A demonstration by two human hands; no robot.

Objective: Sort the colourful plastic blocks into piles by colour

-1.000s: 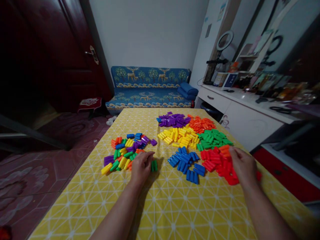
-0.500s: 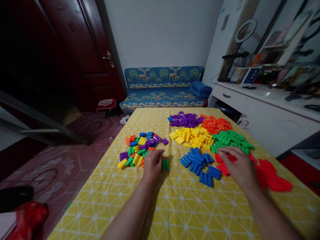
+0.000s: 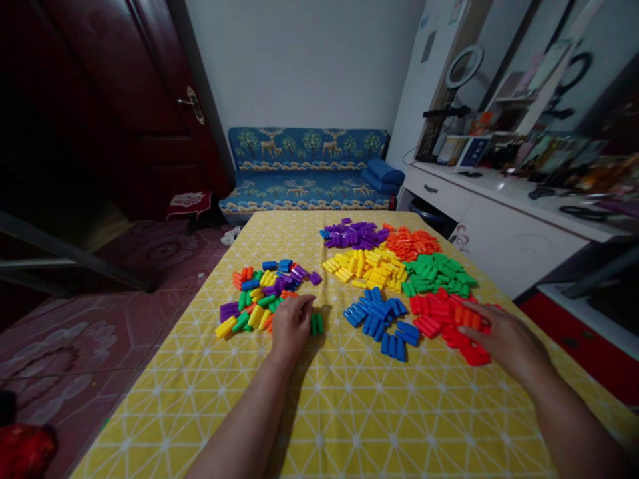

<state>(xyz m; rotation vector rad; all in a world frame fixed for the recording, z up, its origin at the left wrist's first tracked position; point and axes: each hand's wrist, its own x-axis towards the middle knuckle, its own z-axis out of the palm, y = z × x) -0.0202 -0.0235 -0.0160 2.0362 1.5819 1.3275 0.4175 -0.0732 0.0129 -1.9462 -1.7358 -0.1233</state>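
- Since half a second ago the right hand (image 3: 504, 336) has slid to the right edge of the red pile (image 3: 439, 314). The reds that lay strewn to its right are now gathered to its left.
- Left hand (image 3: 292, 326) has stayed put at the near edge of the mixed pile (image 3: 257, 298).
- Nearest is the bare yellow cloth (image 3: 349, 412), with both forearms reaching across it.
- Right hand lies flat and palm down, fingers apart and pointing left. The fingertips rest on the reds and clasp nothing.
- Left hand is knuckles up with the fingers curled down onto the mixed pieces. I cannot tell whether they pinch one.
- Two green pegs (image 3: 316, 323) stand just beside the left hand, on its right.
- Every piece lies loose on the cloth, sorted by colour into heaps.
- Blue pile (image 3: 382, 318) sits between the hands, just left of the reds.
- Behind these, the yellow pile (image 3: 367, 267) and green pile (image 3: 439, 274) touch side by side.
- Farthest on the table are the purple pile (image 3: 354, 234) and orange pile (image 3: 412, 242).
- Beyond the table stand a blue sofa (image 3: 304, 166), a dark door (image 3: 150, 100) to the left and a white cabinet (image 3: 499, 226) to the right.
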